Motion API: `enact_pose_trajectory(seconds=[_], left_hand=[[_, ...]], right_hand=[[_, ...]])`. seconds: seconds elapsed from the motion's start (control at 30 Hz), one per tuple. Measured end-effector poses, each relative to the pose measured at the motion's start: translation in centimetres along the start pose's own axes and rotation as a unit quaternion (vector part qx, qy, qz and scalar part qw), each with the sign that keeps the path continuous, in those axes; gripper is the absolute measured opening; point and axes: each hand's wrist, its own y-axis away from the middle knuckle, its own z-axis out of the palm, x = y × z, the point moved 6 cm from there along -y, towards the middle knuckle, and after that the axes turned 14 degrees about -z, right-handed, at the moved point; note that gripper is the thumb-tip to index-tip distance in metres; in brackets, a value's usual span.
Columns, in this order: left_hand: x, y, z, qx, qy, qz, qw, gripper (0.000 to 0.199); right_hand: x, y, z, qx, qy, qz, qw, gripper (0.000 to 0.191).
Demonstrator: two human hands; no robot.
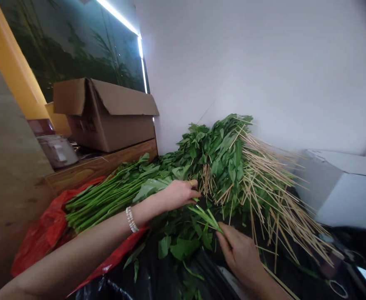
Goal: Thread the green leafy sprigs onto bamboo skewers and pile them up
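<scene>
At centre, right fingers [227, 239] grip green stems [205, 214] slanting up-left; left fingers [194, 194] curled, hold unclear

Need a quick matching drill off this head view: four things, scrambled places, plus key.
1. Cardboard box
2. Red bag
3. Beaded bracelet
4. Small stem bunch

A. Around the left wrist
B. Held in the right hand
C. On the wooden ledge
D. Beneath the long green stems

Pairs: 1-C, 2-D, 3-A, 4-B
</scene>
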Motion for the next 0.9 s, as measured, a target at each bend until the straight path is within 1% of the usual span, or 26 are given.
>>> enact_pose_trajectory(seconds=[0.1,0.17,0.23,0.3,0.37,0.43,0.5,0.57,0.63,0.7,0.77,0.83,0.87,0.9], left_hand=[[0.3,0.1,0.9,-0.031,-0.004,0.044,0.999,0.013],[0.3,0.3,1.1,-0.035,0.003,0.062,0.997,0.014],[0.4,0.5,1.2,-0.035,0.011,0.064,0.997,0.013],[0.7,0.5,1.4,-0.037,0.022,0.043,0.998,0.008],[0.8,0.2,1.7,-0.034,0.045,0.000,0.998,0.004],[0.2,-0.4,1.8,-0.014,0.093,-0.073,0.993,0.004],[-1.6,-1.0,1.5,0.023,0.137,-0.162,0.977,0.005],[-4.2,-1.5,0.6,0.067,0.153,-0.241,0.956,0.010],[-6.6,-1.6,-1.0,0.107,0.146,-0.289,0.940,0.018],[-8.3,-1.2,-3.0,0.156,0.134,-0.302,0.931,0.022],[-8.5,-0.3,-5.0,0.218,0.104,-0.294,0.925,0.022],[-7.4,0.8,-6.3,0.269,0.061,-0.268,0.923,0.021],[-6.3,1.2,-6.4,0.280,0.041,-0.246,0.927,0.022],[-5.1,1.5,-6.2,0.278,0.023,-0.214,0.936,0.024]], right_hand=[[0.0,0.0,0.0,-0.004,0.014,-0.005,1.000,0.028],[0.2,0.0,-0.1,0.001,0.009,0.000,1.000,0.028],[0.3,-0.1,-0.1,0.006,0.000,0.004,1.000,0.028],[0.3,-0.2,-0.1,0.006,-0.008,0.005,1.000,0.027],[0.3,-0.2,-0.1,0.006,-0.018,0.011,1.000,0.027],[0.5,-0.2,-0.2,0.010,-0.034,0.029,0.999,0.027],[0.8,-0.2,-0.3,0.018,-0.051,0.055,0.997,0.026],[1.1,-0.1,-0.5,0.033,-0.064,0.089,0.993,0.028],[1.3,0.0,-0.5,0.050,-0.089,0.130,0.986,0.032],[1.7,0.2,-0.3,0.055,-0.141,0.181,0.972,0.035],[2.1,0.5,0.3,0.044,-0.220,0.245,0.943,0.038],[2.3,0.9,1.0,0.034,-0.302,0.306,0.902,0.040],[2.3,1.0,1.2,0.033,-0.336,0.326,0.883,0.041],[2.2,1.1,1.5,0.031,-0.365,0.338,0.867,0.041]])
